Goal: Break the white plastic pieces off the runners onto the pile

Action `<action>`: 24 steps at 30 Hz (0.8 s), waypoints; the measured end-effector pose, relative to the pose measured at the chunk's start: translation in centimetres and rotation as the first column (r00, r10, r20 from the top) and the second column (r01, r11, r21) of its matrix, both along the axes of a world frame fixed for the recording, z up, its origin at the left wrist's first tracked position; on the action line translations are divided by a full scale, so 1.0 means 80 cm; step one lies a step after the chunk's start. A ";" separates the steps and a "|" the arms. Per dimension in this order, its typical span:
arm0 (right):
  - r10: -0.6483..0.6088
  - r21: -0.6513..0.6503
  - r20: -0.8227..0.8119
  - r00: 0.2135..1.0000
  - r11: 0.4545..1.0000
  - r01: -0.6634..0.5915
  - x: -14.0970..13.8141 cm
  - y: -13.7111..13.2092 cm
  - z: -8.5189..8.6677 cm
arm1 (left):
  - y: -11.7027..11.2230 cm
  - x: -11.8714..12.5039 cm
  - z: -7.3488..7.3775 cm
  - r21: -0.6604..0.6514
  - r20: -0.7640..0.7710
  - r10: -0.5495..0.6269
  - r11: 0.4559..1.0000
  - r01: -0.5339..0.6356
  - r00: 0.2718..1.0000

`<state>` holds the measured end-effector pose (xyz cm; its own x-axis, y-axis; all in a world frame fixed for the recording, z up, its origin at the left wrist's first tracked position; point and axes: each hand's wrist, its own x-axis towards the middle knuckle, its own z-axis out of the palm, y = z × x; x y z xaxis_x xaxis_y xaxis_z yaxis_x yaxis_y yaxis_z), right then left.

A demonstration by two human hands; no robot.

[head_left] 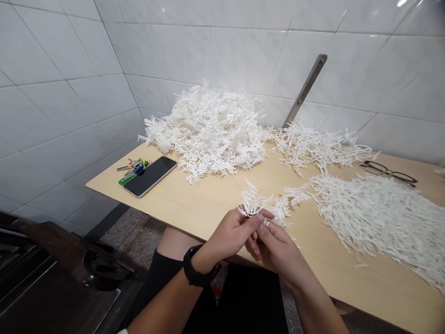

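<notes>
My left hand (233, 232), with a black band on its wrist, is closed around a small bunch of white branched strands (251, 200) that fan out above the fingers. Against it is my right hand (278, 243), thumb and fingers pinched together, with a small white tip (266, 222) showing at the thumb. Both hands meet just above the table's front edge, and their fingers partly hide what they hold. Right behind them lies a loose clump of the same strands (281, 206) on the wooden table (194, 211).
A tall heap of white strands (212, 130) stands against the tiled wall. To its right are a smaller pile (316, 146), a broad layer (385, 218) and eyeglasses (389, 172). A phone (150, 176) and keys (134, 167) lie left. A metal bar (305, 90) leans behind.
</notes>
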<state>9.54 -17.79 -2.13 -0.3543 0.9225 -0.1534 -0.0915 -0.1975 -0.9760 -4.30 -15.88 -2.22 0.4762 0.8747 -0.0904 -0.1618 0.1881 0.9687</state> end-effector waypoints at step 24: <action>-0.163 0.321 0.417 0.894 0.947 0.023 -0.025 -0.067 -0.009 | 0.000 0.020 -0.001 -0.043 0.030 0.608 0.794 -0.607 0.793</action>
